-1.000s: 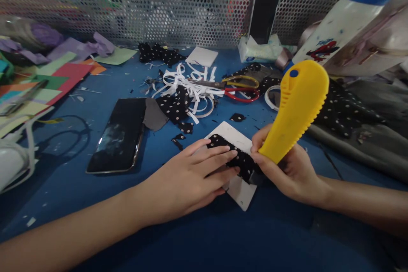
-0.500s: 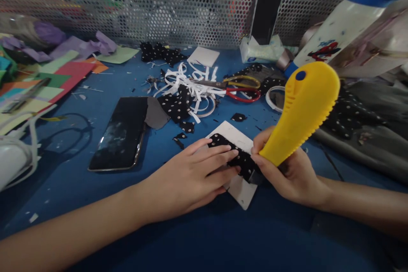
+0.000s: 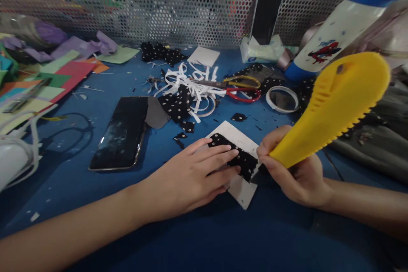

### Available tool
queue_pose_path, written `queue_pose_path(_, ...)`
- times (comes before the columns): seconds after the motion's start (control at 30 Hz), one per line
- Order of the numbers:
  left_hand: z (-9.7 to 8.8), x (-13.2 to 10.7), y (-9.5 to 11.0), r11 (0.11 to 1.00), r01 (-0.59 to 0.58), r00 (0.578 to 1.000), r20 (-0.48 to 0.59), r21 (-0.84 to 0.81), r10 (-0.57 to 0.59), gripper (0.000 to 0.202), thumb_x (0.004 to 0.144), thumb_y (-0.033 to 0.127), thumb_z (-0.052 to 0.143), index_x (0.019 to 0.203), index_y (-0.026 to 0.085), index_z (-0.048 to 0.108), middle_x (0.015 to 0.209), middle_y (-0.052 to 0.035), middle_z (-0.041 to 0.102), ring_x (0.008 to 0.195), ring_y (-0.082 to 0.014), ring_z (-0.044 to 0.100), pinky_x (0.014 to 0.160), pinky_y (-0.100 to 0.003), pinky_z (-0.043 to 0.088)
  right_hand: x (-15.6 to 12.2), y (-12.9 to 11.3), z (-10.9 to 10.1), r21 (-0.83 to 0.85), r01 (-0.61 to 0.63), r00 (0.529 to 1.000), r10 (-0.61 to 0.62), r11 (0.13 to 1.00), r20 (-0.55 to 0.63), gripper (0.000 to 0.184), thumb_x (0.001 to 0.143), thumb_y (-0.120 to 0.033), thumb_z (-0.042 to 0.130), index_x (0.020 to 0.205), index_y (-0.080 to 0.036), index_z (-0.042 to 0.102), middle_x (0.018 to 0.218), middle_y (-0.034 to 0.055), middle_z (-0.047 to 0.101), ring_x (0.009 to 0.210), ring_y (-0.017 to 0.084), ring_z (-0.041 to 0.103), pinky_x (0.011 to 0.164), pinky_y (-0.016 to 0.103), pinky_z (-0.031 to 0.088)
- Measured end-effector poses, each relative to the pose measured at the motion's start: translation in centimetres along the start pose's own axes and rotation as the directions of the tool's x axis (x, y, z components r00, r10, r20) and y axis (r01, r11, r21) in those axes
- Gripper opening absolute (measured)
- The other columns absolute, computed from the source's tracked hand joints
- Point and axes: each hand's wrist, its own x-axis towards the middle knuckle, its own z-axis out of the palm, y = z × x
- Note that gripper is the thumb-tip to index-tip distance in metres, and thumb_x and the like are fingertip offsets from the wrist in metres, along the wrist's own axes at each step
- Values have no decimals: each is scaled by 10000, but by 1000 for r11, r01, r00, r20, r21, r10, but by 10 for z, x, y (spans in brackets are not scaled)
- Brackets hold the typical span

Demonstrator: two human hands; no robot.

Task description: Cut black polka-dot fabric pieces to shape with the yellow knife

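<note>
A black phone (image 3: pixel 119 134) lies flat on the blue table (image 3: pixel 223 238), left of centre. Behind it, scissors (image 3: pixel 236 87) rest against a heap of white paper strips (image 3: pixel 188 83), with a tape ring (image 3: pixel 281 88) just to their right. A second phone (image 3: pixel 267 10) leans on the perforated screen (image 3: pixel 159 4) above a tissue pack (image 3: pixel 259 51). Coloured paper sheets (image 3: pixel 68 72) lie far left.

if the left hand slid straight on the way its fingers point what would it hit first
The left hand would likely meet the right hand, gripping the yellow tool just past the dotted fabric; depth is unclear.
</note>
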Motion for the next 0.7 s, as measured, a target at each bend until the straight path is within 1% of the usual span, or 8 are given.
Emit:
queue_pose_path(0.07, 0, 0, 0, 1000, -2, 1000, -1, 4, 2, 365, 1005, 264, 420, 1358, 189, 477, 1461, -88, 445, 1389, -228, 354, 1164, -501, 227, 0, 0, -1, -6, -16, 1000, 16, 1000, -17, 161, 842, -97, 540, 923, -230, 502, 821, 35, 548, 687, 153, 529, 635, 304, 494)
queue_pose_path(0.17, 0, -1, 0, 1000, -5, 1000, -9, 6, 5, 374, 1002, 256, 428, 1366, 186, 469, 1451, -93, 457, 1393, -229, 348, 1166, -501, 224, 0, 1, 0, 9, -34, 998, 33, 999, 45, 151, 853, -105, 532, 925, -232, 498, 802, 23, 553, 653, 141, 528, 588, 281, 483)
queue_pose_path(0.27, 0, -1, 0, 1000, -11, 1000, -6, 0, 11, 380, 1003, 255, 422, 1374, 182, 461, 1445, -97, 464, 1397, -225, 341, 1170, -501, 217, 1, 1, 0, 29, -40, 996, 38, 999, 77, 145, 862, -101, 522, 919, -230, 491, 784, 11, 556, 615, 126, 525, 547, 258, 470)
queue_pose_path(0.47, -1, -1, -1, 1000, -9, 1000, 6, 3, 9, 374, 1001, 246, 414, 1366, 184, 468, 1447, -94, 456, 1405, -218, 325, 1179, -491, 196, 0, 1, 0, 55, -61, 994, 55, 997, 100, 145, 870, -97, 532, 937, -219, 492, 757, -5, 565, 592, 111, 534, 551, 236, 471)
queue_pose_path(0.53, -1, -1, -1, 1000, -9, 1000, 6, 4, 9, 367, 998, 248, 417, 1355, 187, 476, 1452, -96, 449, 1404, -219, 328, 1179, -491, 194, 0, 2, 1, 71, -73, 990, 64, 995, 129, 140, 880, -104, 535, 951, -217, 496, 749, -9, 570, 585, 108, 536, 549, 230, 473)
queue_pose_path(0.63, 0, -1, -1, 1000, -4, 1000, 4, 10, 4, 365, 995, 266, 435, 1349, 192, 479, 1455, -96, 444, 1404, -221, 326, 1183, -495, 177, 0, 4, 2, 71, -72, 981, 57, 995, 188, 121, 888, -121, 550, 948, -215, 502, 791, -1, 598, 613, 108, 561, 572, 226, 487)
queue_pose_path(0.7, 0, -1, -1, 1000, -4, 1000, 7, 13, 4, 363, 996, 266, 431, 1348, 191, 480, 1456, -96, 443, 1406, -224, 322, 1182, -494, 176, 0, 4, 2, 69, -60, 980, 45, 996, 195, 123, 889, -126, 551, 954, -218, 502, 775, -3, 595, 615, 114, 561, 565, 229, 486)
